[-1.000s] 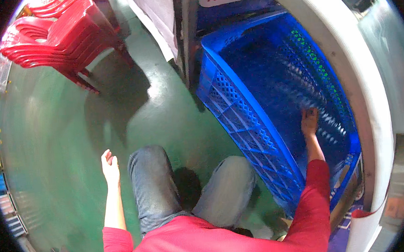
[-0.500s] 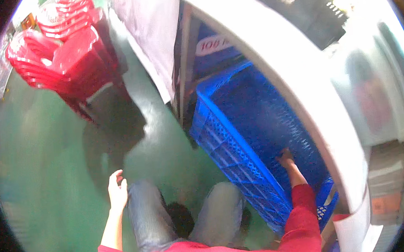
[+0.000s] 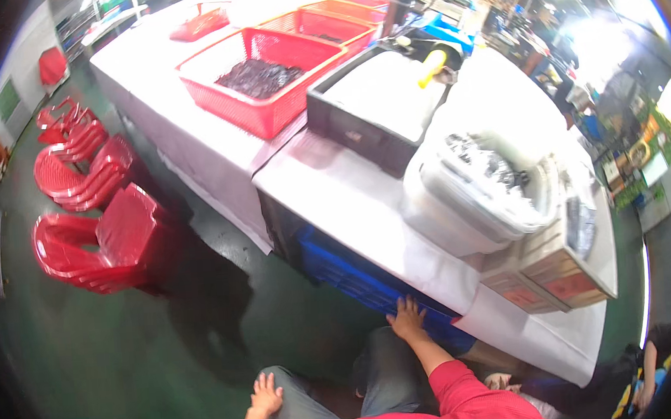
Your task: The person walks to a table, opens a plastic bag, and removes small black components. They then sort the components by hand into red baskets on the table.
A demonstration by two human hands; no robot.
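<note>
My left hand (image 3: 267,393) rests by my left knee with its fingers spread, holding nothing. My right hand (image 3: 408,319) is at the near side of a blue plastic crate (image 3: 347,269), fingers apart; whether it touches the rim I cannot tell. The crate sits under a table with a white cover (image 3: 350,189). Most of the crate's inside is hidden by the tabletop.
On the table are a red basket (image 3: 219,105) of dark pieces, a black bin (image 3: 357,130), a white tub (image 3: 444,202) with silvery pieces and cardboard boxes (image 3: 542,273). Stacked red chairs (image 3: 96,242) stand left. Another person's arm (image 3: 649,378) shows lower right.
My view has risen, bringing the tabletop into sight. My right hand has come out from inside the blue crate to its near side. My left hand has come to my knee.
</note>
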